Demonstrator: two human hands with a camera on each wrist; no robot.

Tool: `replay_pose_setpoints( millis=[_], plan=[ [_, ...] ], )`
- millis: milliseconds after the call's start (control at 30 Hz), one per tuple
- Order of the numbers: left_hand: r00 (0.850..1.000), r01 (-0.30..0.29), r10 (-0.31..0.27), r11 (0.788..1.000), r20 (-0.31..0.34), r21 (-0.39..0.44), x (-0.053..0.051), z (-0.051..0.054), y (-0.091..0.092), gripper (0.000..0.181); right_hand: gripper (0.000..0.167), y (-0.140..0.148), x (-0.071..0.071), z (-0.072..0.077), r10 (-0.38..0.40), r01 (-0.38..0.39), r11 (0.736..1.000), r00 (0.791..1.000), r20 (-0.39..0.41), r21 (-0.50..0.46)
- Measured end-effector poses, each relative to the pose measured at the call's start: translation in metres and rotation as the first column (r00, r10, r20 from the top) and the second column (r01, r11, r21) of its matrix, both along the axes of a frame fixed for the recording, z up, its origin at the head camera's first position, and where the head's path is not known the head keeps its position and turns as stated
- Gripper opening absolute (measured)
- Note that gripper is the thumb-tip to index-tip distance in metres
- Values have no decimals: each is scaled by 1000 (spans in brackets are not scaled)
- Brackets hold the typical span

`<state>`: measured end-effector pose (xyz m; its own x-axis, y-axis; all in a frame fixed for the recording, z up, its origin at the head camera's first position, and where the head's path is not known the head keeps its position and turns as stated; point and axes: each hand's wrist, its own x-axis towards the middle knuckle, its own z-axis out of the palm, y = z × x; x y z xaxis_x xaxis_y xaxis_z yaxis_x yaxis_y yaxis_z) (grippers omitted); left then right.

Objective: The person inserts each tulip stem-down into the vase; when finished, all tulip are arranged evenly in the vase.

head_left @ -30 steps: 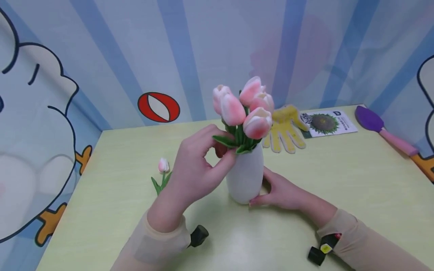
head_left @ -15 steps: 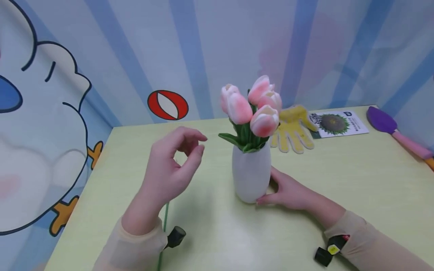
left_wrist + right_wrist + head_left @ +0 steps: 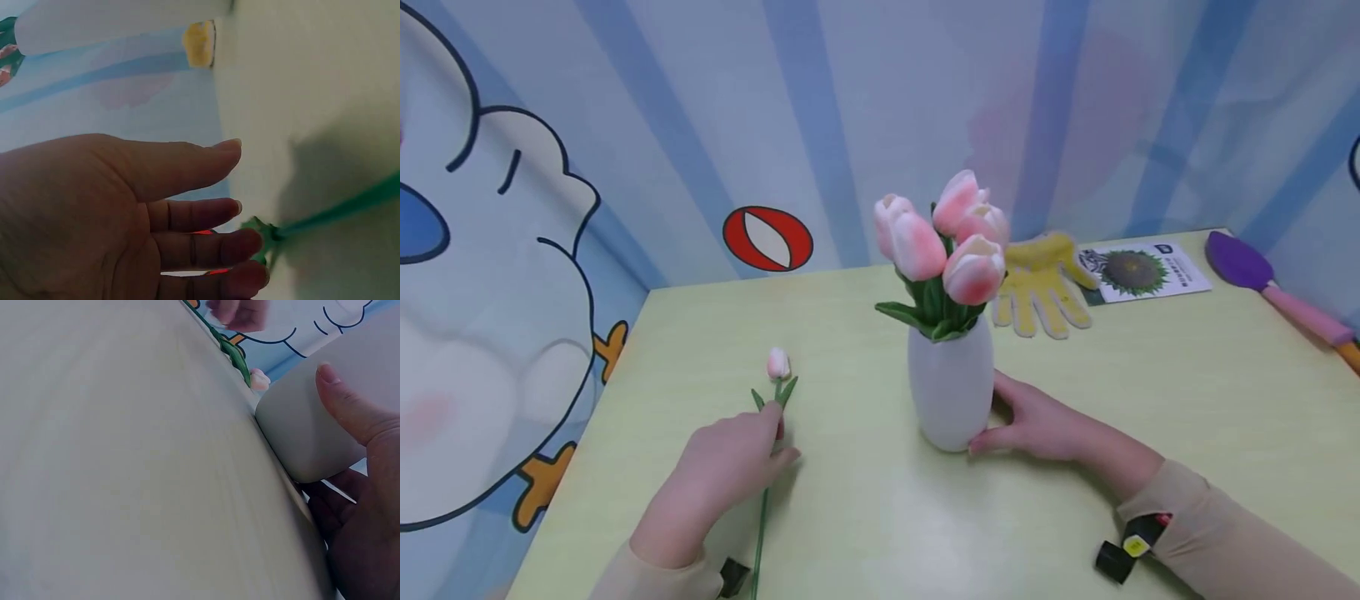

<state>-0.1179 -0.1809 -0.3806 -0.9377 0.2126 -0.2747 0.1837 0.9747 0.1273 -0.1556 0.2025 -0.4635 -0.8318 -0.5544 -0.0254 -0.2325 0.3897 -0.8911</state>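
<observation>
A white vase (image 3: 953, 392) stands upright on the table, holding several pink-and-white tulips (image 3: 919, 246) with green leaves. My right hand (image 3: 1039, 422) grips the vase low on its right side; the right wrist view shows the thumb on the near side of the vase (image 3: 300, 434) and the fingers round beneath its far side. To the left, a single tulip (image 3: 778, 364) lies on the table, its long stem running toward me. Over that stem hovers my left hand (image 3: 730, 458). In the left wrist view its thumb and fingers are apart, with the green stem (image 3: 340, 215) beyond the fingertips.
Behind the vase lies a yellow glove (image 3: 1041, 287), beside a card with a plant picture (image 3: 1142, 271). A purple trowel with a pink handle (image 3: 1240, 260) lies at the far right. A printed blue backdrop (image 3: 700, 125) rises along the table's back edge.
My left hand has let go of the leaves at the vase's mouth and moved left and down to the lying tulip. My right hand stays on the vase.
</observation>
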Motion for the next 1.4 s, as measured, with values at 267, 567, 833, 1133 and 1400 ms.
replay_pose_setpoints(
  millis=[267, 567, 833, 1133, 1400],
  plan=[
    [994, -109, 108, 994, 30, 16, 4, -24, -22, 29, 98, -1, 1, 4, 10, -10, 1000, 1000, -4, 2],
    [986, -155, 153, 987, 60, 44, -2, -31, -29, 30, 97, 2, 2, 1, 28, -28, 999, 1000, -4, 22],
    [970, -221, 186, 939, 154, 262, -6, -25, -33, 10, 98, 1, 0, 5, 39, -39, 999, 999, 1, 16],
    [983, -174, 182, 840, 37, 514, -11, 17, -26, 12, 96, 1, 1, 9, 49, -49, 999, 999, -6, 18],
    [966, -46, 193, 779, -169, 626, -3, 55, 0, 11, 100, 1, 0, 3, 42, -43, 999, 999, -10, -32]
  ],
)
